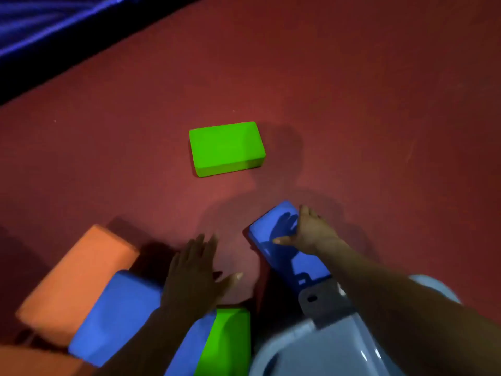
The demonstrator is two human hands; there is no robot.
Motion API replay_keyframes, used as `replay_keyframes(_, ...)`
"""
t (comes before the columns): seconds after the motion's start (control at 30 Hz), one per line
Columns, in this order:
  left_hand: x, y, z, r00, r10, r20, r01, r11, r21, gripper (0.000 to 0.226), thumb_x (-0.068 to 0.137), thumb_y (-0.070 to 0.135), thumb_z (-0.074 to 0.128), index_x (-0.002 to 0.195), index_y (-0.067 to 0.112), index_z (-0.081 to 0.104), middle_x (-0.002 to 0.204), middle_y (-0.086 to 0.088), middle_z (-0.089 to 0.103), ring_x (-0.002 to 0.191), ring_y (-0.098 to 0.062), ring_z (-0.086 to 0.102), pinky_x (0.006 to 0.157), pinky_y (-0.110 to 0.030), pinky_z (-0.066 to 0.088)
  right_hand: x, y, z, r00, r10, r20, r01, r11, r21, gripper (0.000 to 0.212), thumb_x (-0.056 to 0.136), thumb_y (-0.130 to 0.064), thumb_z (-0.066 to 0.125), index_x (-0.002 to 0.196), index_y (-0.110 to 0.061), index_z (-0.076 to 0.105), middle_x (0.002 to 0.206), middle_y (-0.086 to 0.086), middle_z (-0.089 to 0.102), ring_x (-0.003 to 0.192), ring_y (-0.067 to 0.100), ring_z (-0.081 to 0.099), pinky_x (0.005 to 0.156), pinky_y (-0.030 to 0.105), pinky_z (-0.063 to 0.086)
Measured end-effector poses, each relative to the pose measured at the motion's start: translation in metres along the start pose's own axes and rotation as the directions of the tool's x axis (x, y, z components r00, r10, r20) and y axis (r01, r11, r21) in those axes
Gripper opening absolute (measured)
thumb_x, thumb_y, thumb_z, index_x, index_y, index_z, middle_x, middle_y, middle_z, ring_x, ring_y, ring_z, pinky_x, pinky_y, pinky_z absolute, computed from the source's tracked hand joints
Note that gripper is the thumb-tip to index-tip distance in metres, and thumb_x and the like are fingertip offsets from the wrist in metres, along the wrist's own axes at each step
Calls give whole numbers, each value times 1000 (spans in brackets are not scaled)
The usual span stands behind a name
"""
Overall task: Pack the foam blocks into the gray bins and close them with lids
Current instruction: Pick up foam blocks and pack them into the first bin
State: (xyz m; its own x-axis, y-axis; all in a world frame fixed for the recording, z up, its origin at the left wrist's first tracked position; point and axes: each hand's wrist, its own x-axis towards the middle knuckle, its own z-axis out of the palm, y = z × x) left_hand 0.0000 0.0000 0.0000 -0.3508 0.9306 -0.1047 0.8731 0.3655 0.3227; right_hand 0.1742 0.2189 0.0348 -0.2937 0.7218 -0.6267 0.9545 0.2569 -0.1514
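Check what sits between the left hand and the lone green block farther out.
Nothing: in the head view only bare red floor, with a shadow on it, separates the left hand from the green block.

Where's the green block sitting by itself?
In the head view the lone green block lies flat on the red floor, mid-frame, beyond the left hand and up-left of the blue block the right hand grips.
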Motion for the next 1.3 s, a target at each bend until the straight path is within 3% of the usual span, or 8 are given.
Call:
replay_keyframes(0.17,61,-41,31,988,-148,-34,142,980,-142,89,84,81,35,128,7,60,125,-23,62,108,-42,64,85,-52,56,60,4,24,994,74,76,-78,996,53,125,60,-60,85,146,4,20,144,22,43,128,36,48,102,42,44)
replay_keyframes(0.3,127,-63,33,814,-581,13,537,743,-399,74,91,55,59,143,5,40,136,-21,56,126,-38,53,105,-42,42,86,16,38,984,113,136,-120,992,40,126,66,-60,80,148,11,17,140,21,50,128,32,50,101,35,41)
replay_keyframes(0.47,201,-69,15,936,-345,-71,346,938,4,82,88,43,64,154,25,19,152,-14,31,137,-38,34,107,-52,36,95,18,35,978,126,167,-153,976,158,121,70,-49,83,146,11,11,143,25,46,129,34,49,101,37,40)
replay_keyframes(0.67,271,-73,31,922,-263,285,224,961,164,111,84,37,73,155,38,-11,165,5,-14,151,-36,8,115,-57,29,102,26,46,981,142,129,-172,947,271,110,55,-42,94,130,1,26,128,19,56,118,34,56,92,37,45)
replay_keyframes(0.83,249,-58,46,954,-259,148,203,927,314,100,85,56,63,159,26,2,166,-8,3,128,-30,54,99,-39,43,102,27,42,978,134,162,-178,939,296,90,53,-40,95,104,-9,28,109,14,56,107,33,58,80,34,44)
replay_keyframes(0.97,204,-46,43,995,-98,9,86,908,411,77,89,62,52,153,29,25,123,-12,67,88,-24,71,84,-35,42,98,23,34,968,143,205,-196,943,268,109,55,-42,94,129,-1,26,129,20,54,116,33,56,89,36,45)
replay_keyframes(1.07,209,-55,30,979,-187,81,163,958,237,44,100,46,46,139,40,26,143,-17,53,96,-37,68,90,-45,45,97,23,34,968,150,203,-199,948,248,109,56,-45,93,129,-2,25,129,18,57,119,32,56,92,35,45)
replay_keyframes(1.3,272,-56,35,899,-437,4,437,897,-66,48,97,59,44,134,32,59,149,-11,34,140,-34,27,110,-62,22,97,26,33,969,130,209,-183,949,257,100,53,-47,94,118,-8,28,122,15,58,116,32,56,85,36,44)
